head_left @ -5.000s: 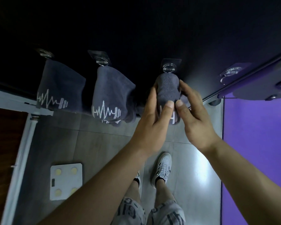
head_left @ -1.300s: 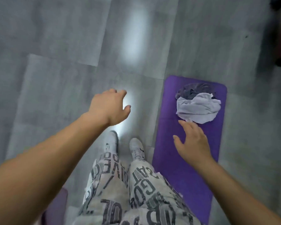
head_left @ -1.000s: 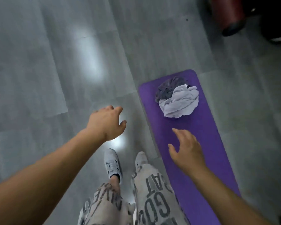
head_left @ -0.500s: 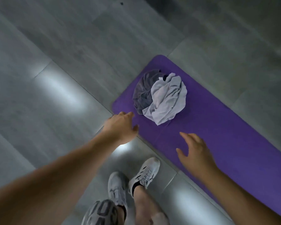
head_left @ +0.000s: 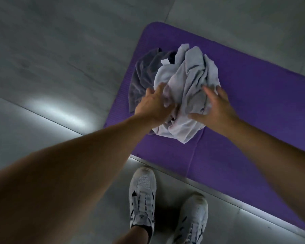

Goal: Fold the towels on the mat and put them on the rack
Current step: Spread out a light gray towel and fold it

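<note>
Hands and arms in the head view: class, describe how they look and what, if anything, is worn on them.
Both arms are bare from the frame edge to the wrist: no sleeves show. The left hand and the right hand wear no gloves, and no watch, bracelet or ring is visible. The picture is slightly motion-blurred, so small details on the fingers cannot be told.
</note>
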### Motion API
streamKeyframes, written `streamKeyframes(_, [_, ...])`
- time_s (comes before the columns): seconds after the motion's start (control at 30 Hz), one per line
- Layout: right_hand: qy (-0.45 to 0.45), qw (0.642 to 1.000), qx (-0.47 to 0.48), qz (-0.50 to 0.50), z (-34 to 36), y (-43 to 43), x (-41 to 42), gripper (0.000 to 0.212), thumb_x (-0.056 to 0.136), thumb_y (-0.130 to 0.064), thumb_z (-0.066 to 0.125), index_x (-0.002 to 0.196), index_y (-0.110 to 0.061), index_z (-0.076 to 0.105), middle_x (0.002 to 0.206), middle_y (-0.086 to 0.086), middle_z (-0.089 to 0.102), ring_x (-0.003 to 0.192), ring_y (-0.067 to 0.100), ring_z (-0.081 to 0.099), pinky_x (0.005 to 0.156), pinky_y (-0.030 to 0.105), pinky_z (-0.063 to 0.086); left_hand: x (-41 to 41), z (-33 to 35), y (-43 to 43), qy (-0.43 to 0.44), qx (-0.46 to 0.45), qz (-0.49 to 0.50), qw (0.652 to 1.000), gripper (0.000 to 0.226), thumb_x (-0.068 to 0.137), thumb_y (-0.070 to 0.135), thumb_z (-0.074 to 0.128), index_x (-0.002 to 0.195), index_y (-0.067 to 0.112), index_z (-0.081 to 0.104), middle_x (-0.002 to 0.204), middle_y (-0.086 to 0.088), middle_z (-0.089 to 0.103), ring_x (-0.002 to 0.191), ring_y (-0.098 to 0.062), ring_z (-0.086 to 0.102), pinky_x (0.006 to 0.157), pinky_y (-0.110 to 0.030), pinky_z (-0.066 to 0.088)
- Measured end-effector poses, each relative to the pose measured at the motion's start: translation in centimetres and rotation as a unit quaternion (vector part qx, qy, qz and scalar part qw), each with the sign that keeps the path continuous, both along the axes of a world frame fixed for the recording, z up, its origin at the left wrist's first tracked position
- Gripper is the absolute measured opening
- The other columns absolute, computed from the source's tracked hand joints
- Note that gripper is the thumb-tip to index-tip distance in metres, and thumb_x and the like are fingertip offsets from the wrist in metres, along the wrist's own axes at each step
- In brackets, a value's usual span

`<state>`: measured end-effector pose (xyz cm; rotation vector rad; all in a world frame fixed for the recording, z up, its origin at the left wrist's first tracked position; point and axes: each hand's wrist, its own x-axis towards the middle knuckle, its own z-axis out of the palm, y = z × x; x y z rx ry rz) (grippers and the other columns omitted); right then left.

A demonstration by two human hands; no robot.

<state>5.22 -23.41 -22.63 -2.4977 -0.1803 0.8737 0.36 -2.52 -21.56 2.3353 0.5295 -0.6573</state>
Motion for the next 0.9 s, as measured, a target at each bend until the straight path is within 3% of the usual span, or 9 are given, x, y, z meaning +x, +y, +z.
streamKeyframes(0.07, [-0.018,1.0,0.011,-0.012,-1.5,0.5,1.1,0.095,0.07,-0.05,0.087,0.149,-0.032,0.039,0.158,0.006,0.022,0.145,0.032,0.028,0.114,0.045,0.035,1.4,-1.4,-0.5,0.001,-0.022,0.0,1.0,0.063,0.089,0.062,0.059,0.142,0.036,0.038,0.135,-0.006,0.044,0.112,-0.028,0.057,0.088,-0.041,0.05])
streamKeyframes(0.17, [-0.079,0.996,0.034,-0.024,-2.5,0.3,1.4,0.053,0.078,-0.036,0.084,0.124,-0.02,0.064,0.138,0.005,0.042,0.129,0.031,0.042,0.103,0.034,0.038,2.5,-1.9,-1.5,0.015,-0.039,0.043,0.998,0.053,0.091,0.058,0.058,0.131,0.024,0.05,0.132,-0.011,0.046,0.11,-0.031,0.056,0.086,-0.038,0.047])
streamKeyframes(0.23, [-0.096,0.994,0.05,-0.03,-2.1,-0.1,1.3,0.03,0.084,-0.03,0.08,0.108,-0.017,0.069,0.124,-0.002,0.047,0.121,0.028,0.046,0.092,0.027,0.037,2.8,-1.1,-2.0,0.026,-0.044,0.075,0.996,0.047,0.092,0.053,0.06,0.128,0.023,0.054,0.131,-0.013,0.045,0.105,-0.032,0.056,0.089,-0.039,0.049])
streamKeyframes(0.3, [-0.11,0.991,0.071,-0.028,-0.8,-0.5,1.4,0.02,0.086,-0.029,0.077,0.1,-0.017,0.069,0.11,-0.007,0.049,0.111,0.026,0.051,0.085,0.027,0.04,2.9,0.4,-2.5,0.027,-0.039,0.084,0.995,0.044,0.093,0.052,0.061,0.126,0.024,0.056,0.129,-0.01,0.043,0.092,-0.029,0.055,0.087,-0.038,0.049])
streamKeyframes(0.53, [-0.15,0.981,0.109,-0.057,7.7,-2.0,0.3,0.016,0.087,-0.028,0.075,0.09,-0.017,0.063,0.093,-0.007,0.057,0.09,0.017,0.055,0.071,0.026,0.045,2.3,8.3,-3.1,-0.015,-0.059,0.094,0.994,0.037,0.095,0.052,0.06,0.116,0.022,0.059,0.123,-0.007,0.046,0.085,-0.017,0.052,0.077,-0.035,0.048])
streamKeyframes(0.63, [-0.148,0.979,0.116,-0.083,12.6,-2.7,-0.9,0.015,0.087,-0.026,0.074,0.088,-0.018,0.061,0.087,-0.008,0.057,0.085,0.015,0.053,0.069,0.015,0.04,1.5,12.2,-3.8,-0.049,-0.119,0.098,0.987,0.023,0.092,0.051,0.062,0.094,0.029,0.058,0.115,-0.007,0.057,0.084,-0.018,0.06,0.069,-0.03,0.048])
streamKeyframes(0.73, [-0.134,0.977,0.118,-0.121,17.6,-4.4,-2.3,0.014,0.086,-0.022,0.076,0.09,-0.019,0.063,0.086,-0.013,0.056,0.081,0.008,0.051,0.068,0.006,0.037,0.5,16.3,-5.5,-0.063,-0.158,0.094,0.981,0.024,0.091,0.051,0.063,0.078,0.035,0.049,0.097,-0.004,0.063,0.076,-0.011,0.059,0.061,-0.022,0.042])
streamKeyframes(0.9, [-0.12,0.975,0.107,-0.152,24.7,-9.1,-4.7,0.016,0.087,-0.021,0.077,0.087,-0.022,0.061,0.083,-0.015,0.054,0.081,0.002,0.05,0.064,0.005,0.037,-0.3,22.1,-10.3,-0.118,-0.156,0.05,0.98,0.026,0.088,0.053,0.061,0.073,0.035,0.048,0.095,-0.005,0.061,0.078,-0.015,0.058,0.064,-0.027,0.049])
